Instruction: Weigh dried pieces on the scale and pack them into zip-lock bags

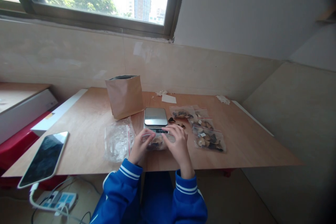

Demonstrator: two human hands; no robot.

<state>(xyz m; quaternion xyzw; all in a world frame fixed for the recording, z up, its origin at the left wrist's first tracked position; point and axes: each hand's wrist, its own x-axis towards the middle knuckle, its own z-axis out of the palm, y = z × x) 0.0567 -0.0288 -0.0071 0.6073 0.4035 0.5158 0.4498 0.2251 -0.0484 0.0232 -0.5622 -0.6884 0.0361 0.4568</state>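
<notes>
Pinching the top edge of the small clear bag [157, 147] in the left hand [140, 144], with its dried pieces [157, 140] below the grip, likely to hold the rim clear of contents; can't tell whether gripping or only steadying with the right hand [180, 143] at the opposite side. Working just short of the scale [155, 117], with empty-looking bags [117, 140] left of the grip and filled bags [210, 140] to its right, presumably to separate empties from fulls.
</notes>
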